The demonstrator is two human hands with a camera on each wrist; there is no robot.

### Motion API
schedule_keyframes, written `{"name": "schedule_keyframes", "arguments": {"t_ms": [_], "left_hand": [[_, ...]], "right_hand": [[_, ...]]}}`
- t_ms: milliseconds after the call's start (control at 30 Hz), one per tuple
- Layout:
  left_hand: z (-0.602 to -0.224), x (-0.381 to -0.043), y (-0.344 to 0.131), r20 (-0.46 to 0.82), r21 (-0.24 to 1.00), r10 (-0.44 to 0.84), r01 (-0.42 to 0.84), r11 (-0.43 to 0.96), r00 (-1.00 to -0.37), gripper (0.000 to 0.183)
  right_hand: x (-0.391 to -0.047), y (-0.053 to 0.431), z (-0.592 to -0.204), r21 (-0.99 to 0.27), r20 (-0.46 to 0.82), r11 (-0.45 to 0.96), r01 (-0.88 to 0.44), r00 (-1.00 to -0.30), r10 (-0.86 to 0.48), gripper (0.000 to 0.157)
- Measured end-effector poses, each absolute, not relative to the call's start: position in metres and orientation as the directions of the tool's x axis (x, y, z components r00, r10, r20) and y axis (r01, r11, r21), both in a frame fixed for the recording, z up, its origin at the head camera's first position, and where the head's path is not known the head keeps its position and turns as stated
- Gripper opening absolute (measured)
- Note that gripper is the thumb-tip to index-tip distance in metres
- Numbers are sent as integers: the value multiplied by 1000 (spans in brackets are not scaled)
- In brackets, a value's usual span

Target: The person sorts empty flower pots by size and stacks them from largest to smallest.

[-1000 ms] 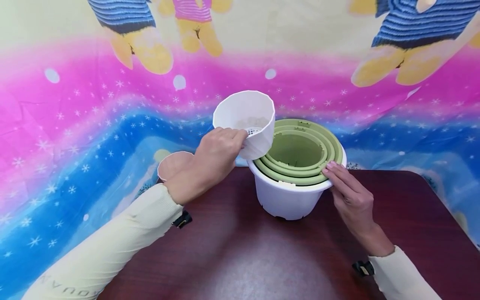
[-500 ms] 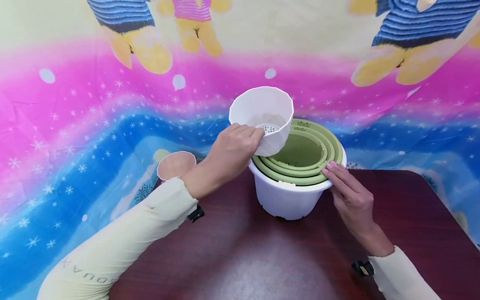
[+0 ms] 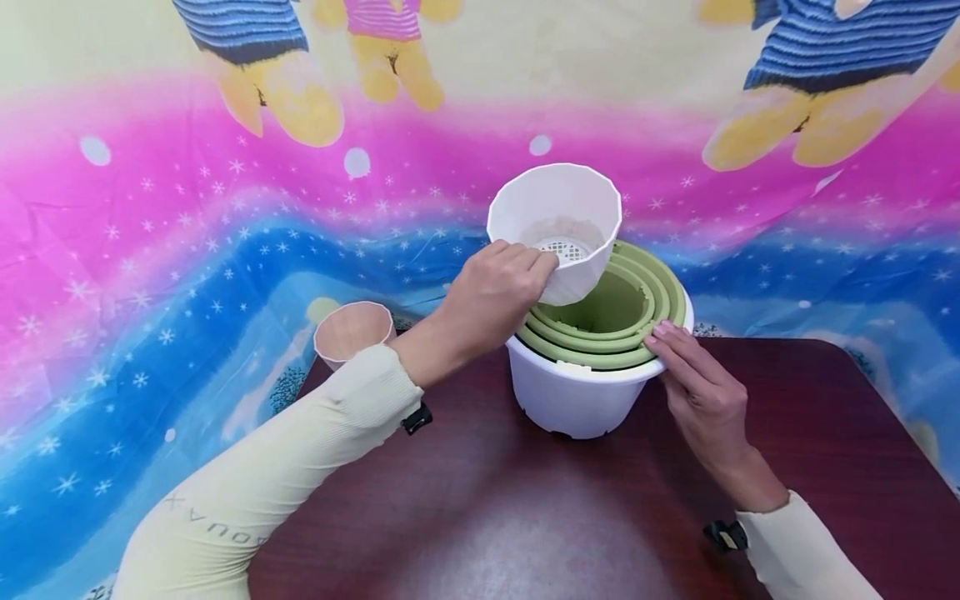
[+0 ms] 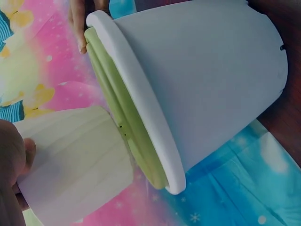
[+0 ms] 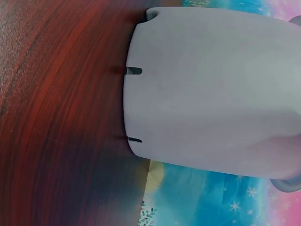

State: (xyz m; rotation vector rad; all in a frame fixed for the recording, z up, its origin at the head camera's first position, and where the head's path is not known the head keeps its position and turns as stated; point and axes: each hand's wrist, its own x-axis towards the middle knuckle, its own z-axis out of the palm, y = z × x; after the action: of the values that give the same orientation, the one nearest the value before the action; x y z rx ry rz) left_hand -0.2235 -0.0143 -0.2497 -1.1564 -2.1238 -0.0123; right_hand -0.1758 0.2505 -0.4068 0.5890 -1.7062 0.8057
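Observation:
My left hand [image 3: 498, 292] pinches the near rim of a small white faceted flower pot [image 3: 551, 196], its fingers inside the wall. That pot is tilted, its mouth toward me and its perforated bottom showing, and it overlaps the left of the nested pots. Several green pots [image 3: 660, 275] sit one inside another within a big white pot [image 3: 577, 400] upright on the table. My right hand [image 3: 705, 387] holds the right side of the big pot's rim, fingertips over the green edge. In the left wrist view, the small pot [image 4: 75, 160] is close by the green rims [image 4: 127, 127].
A small peach-coloured faceted pot [image 3: 352, 329] stands at the table's back left, partly behind my left forearm. The dark red-brown table [image 3: 525, 517] ends just behind the pots. A printed cloth [image 3: 375, 192] with snowflakes and cartoon figures hangs behind it.
My left hand has carried the small white pot to the right and slightly up, from beside the nested pots to over their left part. My right hand and the big pot have stayed still.

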Motion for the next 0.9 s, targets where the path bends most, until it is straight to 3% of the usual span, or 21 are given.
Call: {"name": "schedule_keyframes", "arguments": {"t_ms": [367, 900], "left_hand": [[-263, -229, 4, 545, -357, 770, 740, 570, -330, 18], [-279, -239, 17, 499, -353, 784, 740, 573, -369, 20]], "right_hand": [[-176, 253, -408, -227, 957, 645, -730, -291, 6, 26], [-177, 252, -409, -228, 958, 643, -731, -286, 14, 25]]}}
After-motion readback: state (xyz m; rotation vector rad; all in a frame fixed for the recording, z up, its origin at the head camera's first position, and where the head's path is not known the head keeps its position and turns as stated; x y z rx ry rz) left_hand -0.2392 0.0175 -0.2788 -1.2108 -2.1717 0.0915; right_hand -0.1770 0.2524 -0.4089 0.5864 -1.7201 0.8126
